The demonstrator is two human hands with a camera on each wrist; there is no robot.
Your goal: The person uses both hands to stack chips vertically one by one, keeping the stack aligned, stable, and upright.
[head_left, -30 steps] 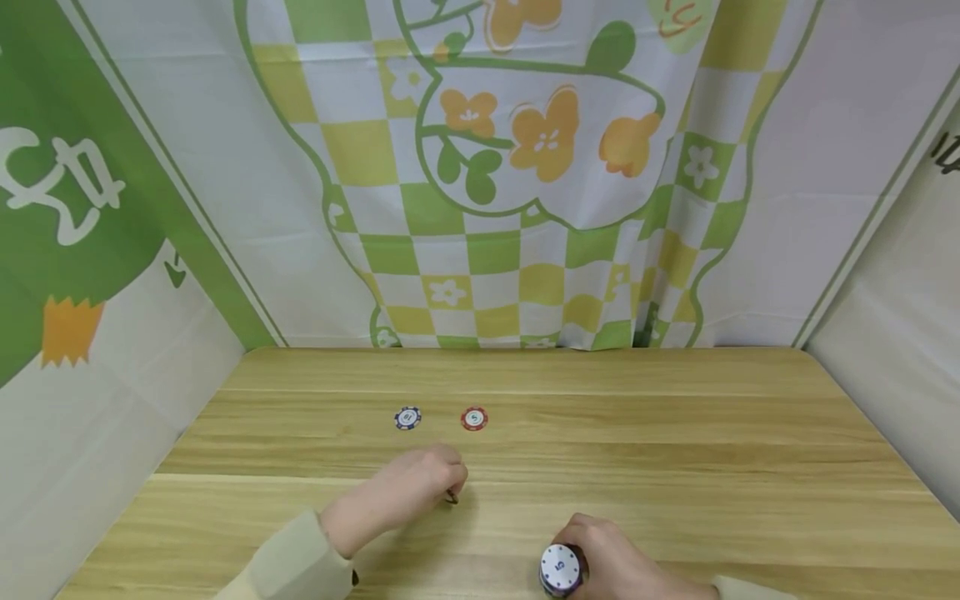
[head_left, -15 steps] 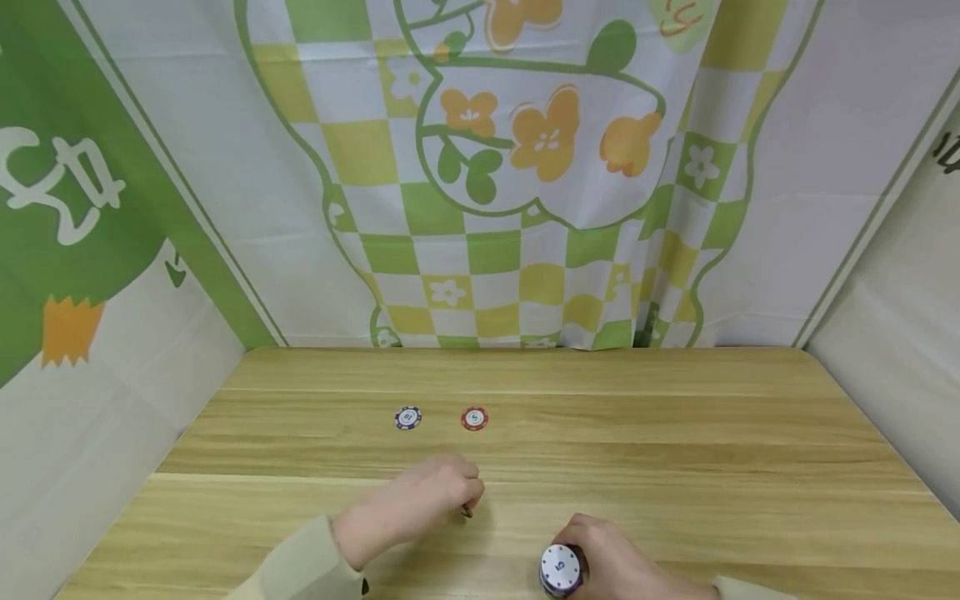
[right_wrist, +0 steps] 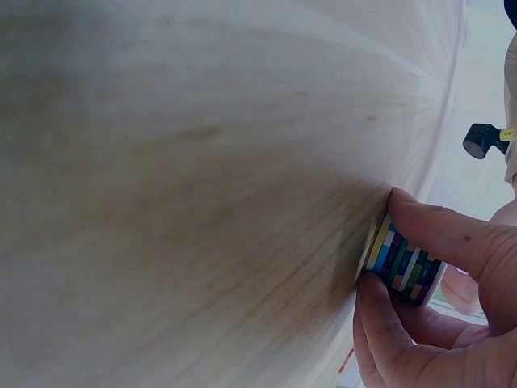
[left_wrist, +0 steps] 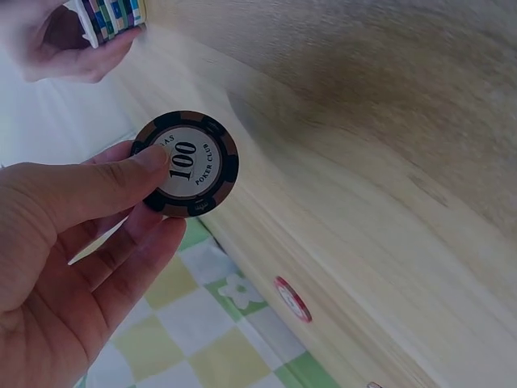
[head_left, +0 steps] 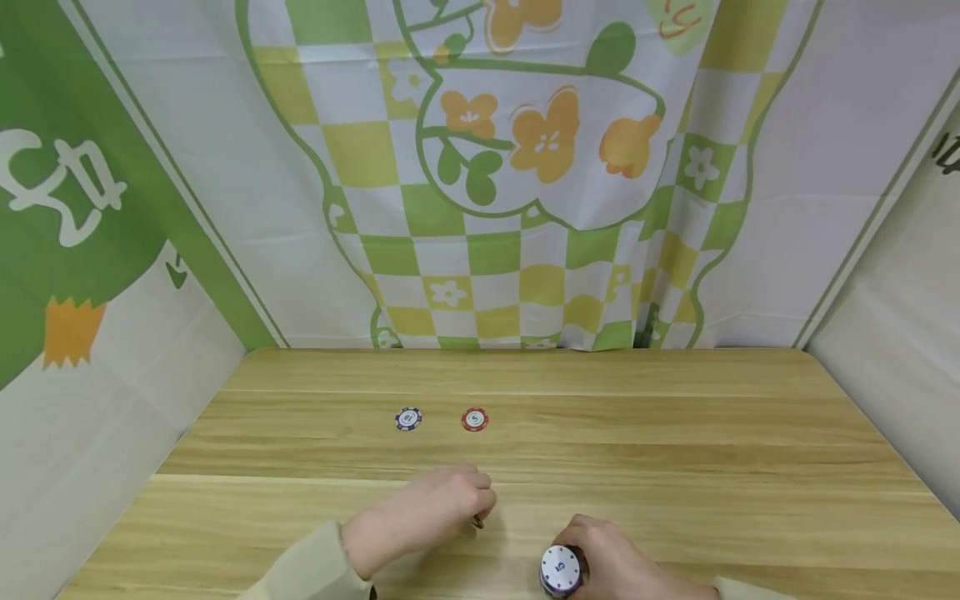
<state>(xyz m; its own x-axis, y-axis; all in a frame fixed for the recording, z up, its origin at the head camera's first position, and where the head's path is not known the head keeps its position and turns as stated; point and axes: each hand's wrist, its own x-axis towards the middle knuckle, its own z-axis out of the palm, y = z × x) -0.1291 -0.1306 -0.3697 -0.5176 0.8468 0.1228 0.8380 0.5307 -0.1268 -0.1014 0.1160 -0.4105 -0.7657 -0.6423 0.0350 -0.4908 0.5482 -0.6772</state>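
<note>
My left hand [head_left: 442, 510] pinches a black and brown poker chip [left_wrist: 192, 166] marked 100 between thumb and fingers, above the table. In the head view only a dark edge of that chip shows under the fingers. My right hand [head_left: 611, 562] grips a stack of poker chips [head_left: 560, 569] near the table's front edge. The top chip of the stack is white with a 5 on it. In the right wrist view the stack's striped, many-coloured edges [right_wrist: 404, 263] show between thumb and fingers, and its bottom stands at the tabletop.
A blue and white poker chip [head_left: 408, 418] and a red and white poker chip [head_left: 475, 418] lie flat and apart on the wooden table [head_left: 675, 433], beyond my left hand. A patterned curtain [head_left: 517, 250] hangs at the table's back edge, with cloth walls at both sides.
My left hand has moved right and a little nearer to me with the black and brown poker chip, towards the stack. The right hand and the stack have stayed in place.
</note>
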